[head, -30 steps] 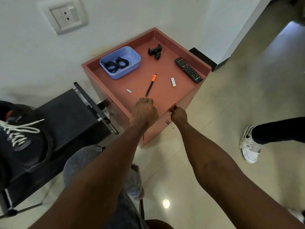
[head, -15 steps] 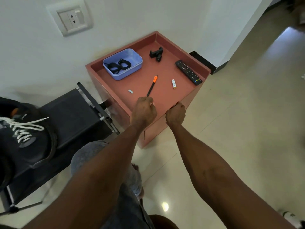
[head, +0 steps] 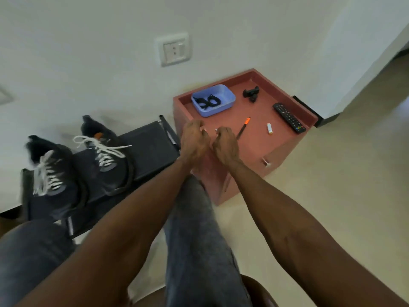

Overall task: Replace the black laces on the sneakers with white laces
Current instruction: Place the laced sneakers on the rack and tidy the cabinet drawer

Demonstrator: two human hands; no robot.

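- Two black sneakers threaded with white laces – left sneaker (head: 52, 173) nearer, right sneaker (head: 106, 154) farther – side by side on a dark fabric-topped stool (head: 146, 147) at the left, against the white wall.
- White laces (head: 104, 149) on the farther shoe loose at the top, one end trailing right across the stool fabric; laces on the nearer shoe blurred.
- Coiled black laces (head: 207, 101) inside a shallow blue plastic tray (head: 228, 96), on the far left part of a terracotta-red box table (head: 285, 149) with a raised rim.
- Left hand (head: 194, 142) over the table's near left edge, fingers curled in – whether clamped on anything, cannot tell.
- Right hand (head: 225, 145) just beside it, almost touching, fingers likewise curled; a small pale bit visible at the fingertips, too small to identify.
- Right of the hands, on the table: black pen with an orange cap (head: 243, 127), small white battery-like cylinder (head: 270, 128), black remote control (head: 290, 117) near the right rim.
- Small black clamp-like gadget (head: 251, 94) at the far side.
- Small metal handle (head: 265, 161) on the table's near face.
- White wall socket (head: 173, 49) above.
- Legs in grey jeans (head: 194, 229) below the forearms, over pale floor tiles.
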